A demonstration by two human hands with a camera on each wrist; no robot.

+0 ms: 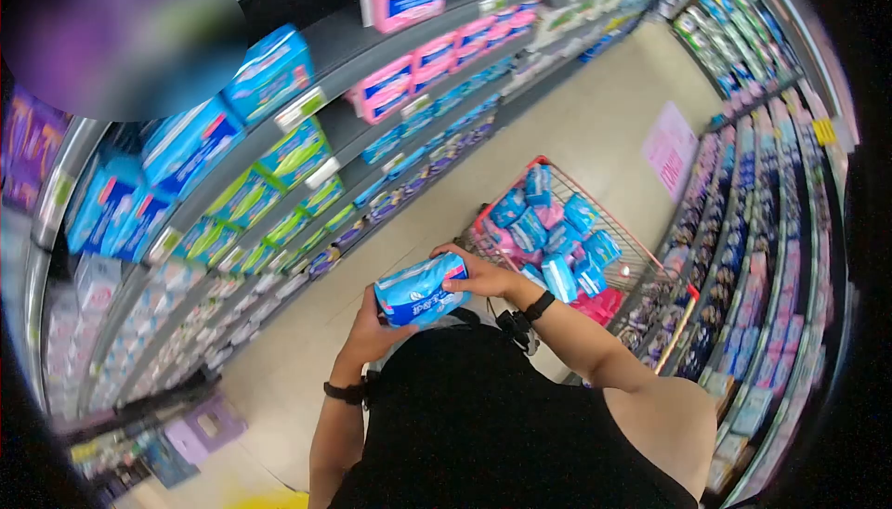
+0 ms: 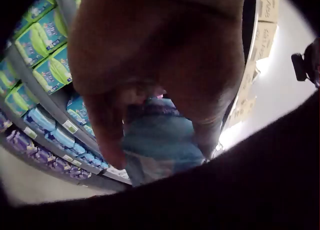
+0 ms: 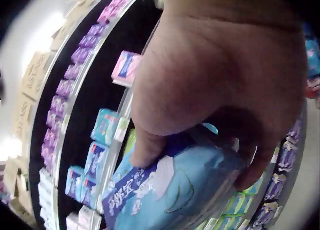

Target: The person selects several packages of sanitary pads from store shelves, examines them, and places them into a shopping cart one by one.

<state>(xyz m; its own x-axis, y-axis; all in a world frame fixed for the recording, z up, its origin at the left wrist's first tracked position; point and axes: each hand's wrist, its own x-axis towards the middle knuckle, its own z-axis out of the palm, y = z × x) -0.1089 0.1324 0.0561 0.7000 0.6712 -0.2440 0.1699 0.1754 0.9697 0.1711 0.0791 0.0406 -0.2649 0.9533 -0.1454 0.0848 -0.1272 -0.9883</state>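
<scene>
A blue soft pack (image 1: 420, 290) with white lettering is held in front of the person's chest by both hands. My left hand (image 1: 373, 331) grips its near left end from below. My right hand (image 1: 483, 277) grips its right end, fingers curled over the top. In the right wrist view the right hand (image 3: 220, 95) has its thumb and fingers wrapped round the blue pack (image 3: 175, 190). In the left wrist view the left hand (image 2: 150, 65) fills the frame, with the blue pack (image 2: 160, 140) blurred behind its fingers.
A red wire shopping cart (image 1: 641, 267) full of blue and pink packs stands just ahead on the beige aisle floor (image 1: 576, 128). Shelves (image 1: 353, 54) with blue, green and pink packs run along the left. More stocked shelves (image 1: 771, 184) line the right.
</scene>
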